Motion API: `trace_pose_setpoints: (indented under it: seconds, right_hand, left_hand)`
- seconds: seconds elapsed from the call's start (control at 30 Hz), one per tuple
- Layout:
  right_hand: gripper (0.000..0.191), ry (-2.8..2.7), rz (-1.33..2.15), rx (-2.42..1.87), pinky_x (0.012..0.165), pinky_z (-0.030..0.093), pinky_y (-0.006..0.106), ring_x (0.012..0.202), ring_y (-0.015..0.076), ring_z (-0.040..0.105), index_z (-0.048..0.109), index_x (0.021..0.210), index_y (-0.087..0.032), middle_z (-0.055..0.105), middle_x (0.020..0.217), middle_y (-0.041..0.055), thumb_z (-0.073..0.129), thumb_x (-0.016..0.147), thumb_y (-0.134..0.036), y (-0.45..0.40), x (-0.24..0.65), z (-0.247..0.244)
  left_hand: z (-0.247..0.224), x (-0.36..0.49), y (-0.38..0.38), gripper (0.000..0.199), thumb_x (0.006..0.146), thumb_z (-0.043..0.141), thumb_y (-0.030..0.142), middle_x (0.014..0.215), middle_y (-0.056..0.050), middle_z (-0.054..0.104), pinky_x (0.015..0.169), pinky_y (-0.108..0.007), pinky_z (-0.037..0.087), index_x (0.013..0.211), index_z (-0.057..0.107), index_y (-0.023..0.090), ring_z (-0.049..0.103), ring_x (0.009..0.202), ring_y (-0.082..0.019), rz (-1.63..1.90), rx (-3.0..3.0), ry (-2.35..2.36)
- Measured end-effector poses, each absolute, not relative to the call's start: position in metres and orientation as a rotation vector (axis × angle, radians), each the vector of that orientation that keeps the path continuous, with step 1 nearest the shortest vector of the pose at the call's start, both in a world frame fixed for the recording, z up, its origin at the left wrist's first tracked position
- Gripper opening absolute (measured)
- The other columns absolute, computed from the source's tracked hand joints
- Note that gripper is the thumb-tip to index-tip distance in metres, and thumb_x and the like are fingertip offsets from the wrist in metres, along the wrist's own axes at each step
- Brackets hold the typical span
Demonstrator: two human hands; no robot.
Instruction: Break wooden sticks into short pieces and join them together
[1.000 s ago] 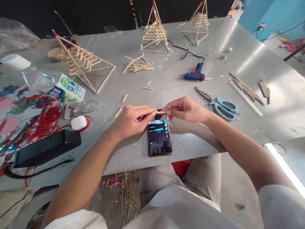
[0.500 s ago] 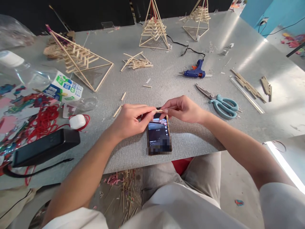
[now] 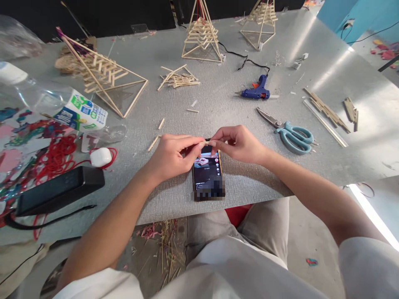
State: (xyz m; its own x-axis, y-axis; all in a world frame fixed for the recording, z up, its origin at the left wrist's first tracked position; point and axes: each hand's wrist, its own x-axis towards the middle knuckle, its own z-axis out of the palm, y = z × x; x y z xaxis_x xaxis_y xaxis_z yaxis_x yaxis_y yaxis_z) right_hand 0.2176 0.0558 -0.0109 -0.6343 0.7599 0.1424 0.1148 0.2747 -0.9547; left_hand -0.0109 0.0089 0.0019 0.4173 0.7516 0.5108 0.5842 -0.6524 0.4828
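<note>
Both hands meet above the top of a smartphone [image 3: 206, 170] whose lit screen shows a video. My left hand [image 3: 179, 154] pinches one end of a short wooden stick [image 3: 207, 143]. On its other end the fingertips of my right hand [image 3: 238, 143] are closed. Most of the stick is hidden by the fingers. Two short sticks, one of them a loose piece [image 3: 161, 123], lie left of the hands. Scissors [image 3: 293, 135] with light-blue handles rest to the right. Farther back is a blue glue gun [image 3: 257, 89] with its black cable.
Stick pyramids stand at the back, one a tilted pyramid [image 3: 102, 72] at left. A stick pile [image 3: 181, 78] lies mid-table. Left are a plastic bottle [image 3: 84, 108], red cord [image 3: 59, 160], a white case [image 3: 101, 157] and a black device [image 3: 62, 189]. More sticks [image 3: 326, 109] lie right.
My hands have drawn slightly closer together, so less of the stick shows between the fingertips. The picture on the phone's screen has changed. The view has shifted slightly.
</note>
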Motion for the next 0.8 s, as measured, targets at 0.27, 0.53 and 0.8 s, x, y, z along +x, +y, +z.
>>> trace_pose_setpoints:
  seconds: [0.27, 0.53, 0.8]
  right_hand:
    - [0.029, -1.988, 1.625, -0.603, 0.082, 0.059, 0.029, 0.086, 0.0145, 0.076, 0.076, 0.117, -0.012, 0.085, 0.103, 0.0095, 0.063, 0.103, -0.034, 0.064, 0.23, -0.005]
    - [0.023, -2.036, 1.416, -0.695, 0.07, 0.054, 0.025, 0.074, 0.0113, 0.068, 0.078, 0.103, -0.011, 0.084, 0.092, 0.0084, 0.064, 0.1, -0.03, 0.061, 0.225, -0.01]
    - [0.025, -1.882, 1.645, -0.753, 0.071, 0.056, 0.026, 0.074, 0.0125, 0.072, 0.079, 0.095, -0.013, 0.084, 0.09, 0.0087, 0.075, 0.093, -0.038, 0.063, 0.225, -0.011]
  left_hand:
    - [0.007, -0.018, 0.013, 0.025, 0.099, 0.066, 0.028, 0.064, -0.001, 0.074, 0.049, -0.021, 0.041, 0.099, 0.085, 0.011, 0.053, 0.05, -0.008, 0.978, 2.251, 1.204]
    - [0.005, -0.014, 0.009, 0.026, 0.1, 0.066, 0.028, 0.064, -0.002, 0.073, 0.049, -0.023, 0.041, 0.096, 0.085, 0.012, 0.053, 0.051, -0.008, 1.004, 2.258, 1.208]
    - [0.003, -0.01, 0.007, 0.021, 0.101, 0.064, 0.02, 0.076, -0.004, 0.079, 0.054, -0.024, 0.043, 0.099, 0.084, 0.012, 0.059, 0.055, -0.008, 1.033, 2.394, 1.135]
